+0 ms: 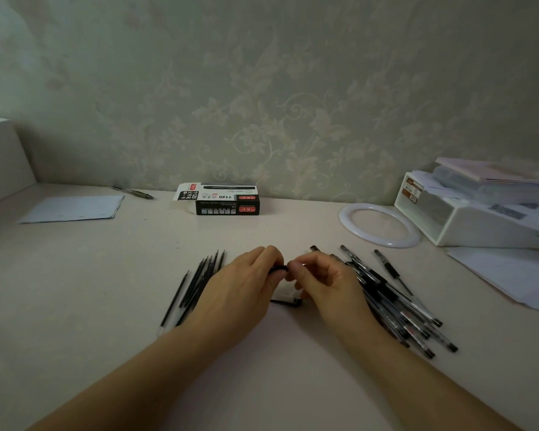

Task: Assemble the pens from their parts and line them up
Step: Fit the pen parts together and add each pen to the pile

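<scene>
Near the desk's (75,275) middle, the left hand (246,287) and right hand (321,281) pinch what seems a black pen part (279,269). Refills (196,284) lie left, pens (395,303) right. At the back edge, the pen box (223,200) reads "1120".

From my feed I see a pale cream desk (75,275) running up to a wall (262,88) papered in muted grey-green with a faint floral vine pattern. At nine o'clock a white block-like surface (0,150) rises beside the desk, its nature unclear. Light is dim and even, slightly brighter toward ten o'clock. The desktop looks smooth and matte.
</scene>
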Demonstrator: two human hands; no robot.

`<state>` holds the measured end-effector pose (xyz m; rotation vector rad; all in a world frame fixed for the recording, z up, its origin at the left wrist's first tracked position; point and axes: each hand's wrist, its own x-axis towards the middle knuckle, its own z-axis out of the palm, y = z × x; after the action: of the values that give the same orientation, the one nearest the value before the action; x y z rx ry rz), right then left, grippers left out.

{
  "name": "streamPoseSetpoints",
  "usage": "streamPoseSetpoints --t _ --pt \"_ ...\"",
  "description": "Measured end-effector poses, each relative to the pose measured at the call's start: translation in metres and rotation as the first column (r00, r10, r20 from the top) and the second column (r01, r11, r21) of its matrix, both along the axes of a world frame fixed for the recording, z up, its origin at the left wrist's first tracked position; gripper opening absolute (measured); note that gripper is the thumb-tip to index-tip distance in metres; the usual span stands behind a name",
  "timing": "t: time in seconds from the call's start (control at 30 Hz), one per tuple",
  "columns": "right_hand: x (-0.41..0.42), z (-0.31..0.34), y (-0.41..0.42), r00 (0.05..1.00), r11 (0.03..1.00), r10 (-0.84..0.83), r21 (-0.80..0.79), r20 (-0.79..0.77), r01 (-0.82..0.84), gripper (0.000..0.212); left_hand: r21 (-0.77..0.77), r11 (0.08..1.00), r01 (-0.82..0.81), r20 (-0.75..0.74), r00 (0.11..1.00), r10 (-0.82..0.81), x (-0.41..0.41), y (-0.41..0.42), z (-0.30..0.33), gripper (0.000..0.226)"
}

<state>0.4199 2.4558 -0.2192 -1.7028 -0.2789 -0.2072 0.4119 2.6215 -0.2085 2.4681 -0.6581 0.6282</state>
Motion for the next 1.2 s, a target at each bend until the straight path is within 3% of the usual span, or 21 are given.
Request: streamPoseSetpoints --t 0.2,0.37,0.5,0.67,0.83,0.93,1.2 --pt "-0.001 0.002 -0.001 0.999 0.996 -0.005 0.086 0.041 0.002 0.019 0.024 0.999 -0.043 -0.027 0.999 0.043 0.001 0.0 0.0 0.017" --pt "0.001 0.003 -0.008 0.989 0.977 -0.143 0.165 0.035 0.135 0.015 0.053 0.989 -0.136 -0.063 0.988 0.14 0.003 0.006 0.002 0.017" --pt "0.002 0.003 -0.006 0.974 0.977 -0.21 -0.001 0.089 0.211 0.018 0.036 0.987 -0.157 -0.084 0.984 0.159 0.003 0.009 0.003 0.017" --pt "0.0 0.002 -0.01 0.941 0.907 -0.234 -0.295 0.243 0.301 0.016 0.132 0.972 -0.195 -0.048 0.978 0.203 0.006 0.011 -0.003 0.038" --pt "0.002 -0.002 -0.009 0.938 0.678 -0.057 -0.676 0.341 0.287 0.013 0.148 0.966 -0.213 -0.048 0.974 0.222 0.009 0.009 -0.007 0.045" --pt "0.006 -0.003 -0.008 0.938 0.654 -0.043 -0.7 0.343 0.286 0.016 0.138 0.971 -0.193 -0.039 0.979 0.2 0.009 0.01 -0.008 0.046" --pt "0.004 -0.003 -0.013 0.922 0.772 -0.124 -0.548 0.366 0.322 0.013 0.057 0.99 -0.13 -0.033 0.991 0.132 0.004 0.008 -0.003 0.032"
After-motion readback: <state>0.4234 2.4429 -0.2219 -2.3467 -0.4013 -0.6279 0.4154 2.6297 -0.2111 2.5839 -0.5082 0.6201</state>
